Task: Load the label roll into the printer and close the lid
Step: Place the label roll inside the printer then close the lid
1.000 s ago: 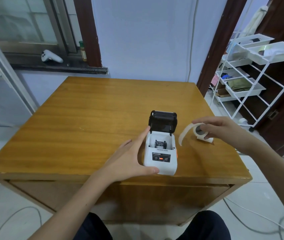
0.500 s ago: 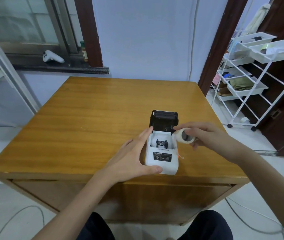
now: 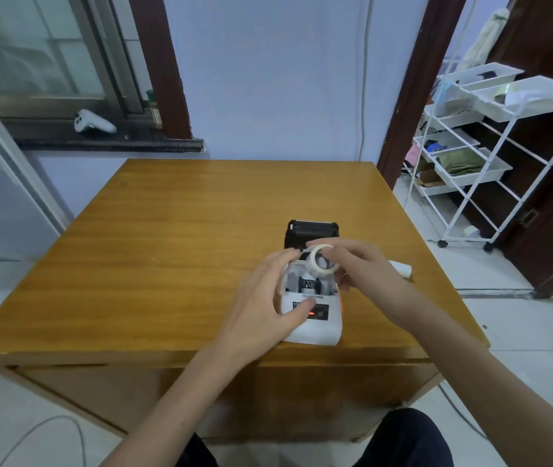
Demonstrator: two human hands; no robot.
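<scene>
A small white label printer (image 3: pixel 315 326) stands near the front edge of the wooden table (image 3: pixel 174 251), its black lid (image 3: pixel 312 232) swung up and open at the back. My right hand (image 3: pixel 357 264) holds a white label roll (image 3: pixel 321 262) just above the open paper bay, with the roll's hollow core facing me. My left hand (image 3: pixel 263 303) grips the printer's left side, thumb resting on the front panel beside a lit red indicator, fingertips reaching up toward the roll.
A small white object (image 3: pixel 401 268) lies on the table just right of my right hand. A white wire shelf cart (image 3: pixel 480 156) stands on the floor to the right. A white controller (image 3: pixel 94 121) rests on the window sill. Cables run across the floor.
My right hand has carried the label roll from the table on the right to just above the open bay. My left hand has shifted up, thumb now on the front panel.
</scene>
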